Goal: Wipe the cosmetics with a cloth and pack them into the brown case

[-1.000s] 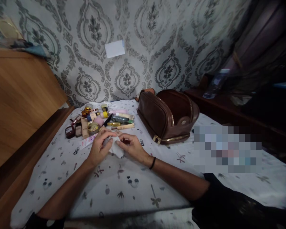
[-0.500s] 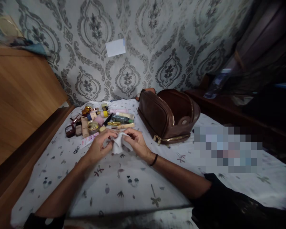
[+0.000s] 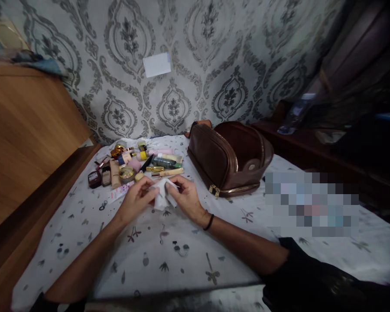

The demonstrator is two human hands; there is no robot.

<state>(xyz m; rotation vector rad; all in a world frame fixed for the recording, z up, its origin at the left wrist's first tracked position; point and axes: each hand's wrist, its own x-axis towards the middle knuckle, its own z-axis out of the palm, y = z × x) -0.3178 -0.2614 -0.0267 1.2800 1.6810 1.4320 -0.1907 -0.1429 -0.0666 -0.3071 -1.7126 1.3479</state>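
Observation:
A crumpled white wipe (image 3: 163, 197) is pinched between my two hands above the patterned sheet (image 3: 156, 268). My left hand (image 3: 137, 197) has thumb and fingers closed on its left side. On its right side, my right hand (image 3: 187, 197) grips it, with a dark band around the wrist. Whether anything sits inside the wipe is hidden. Just beyond my hands lie several cosmetics, among them a gold tube (image 3: 155, 169), a round compact (image 3: 127, 173) and a pink-white tube (image 3: 121, 191). A brown leather toiletry bag (image 3: 211, 151) stands unzipped to the right of them.
A wooden panel (image 3: 29, 143) rises along the left. Behind the sheet is a patterned wall (image 3: 172, 99) with a white card (image 3: 157, 65) on it. A clear bottle (image 3: 297, 113) leans on the dark ledge at the right. Part of the sheet's right side is pixelated.
My left thumb has pressed in onto the wipe, and the wipe's folds have shifted between my fingers. The bag and cosmetics stay where they were.

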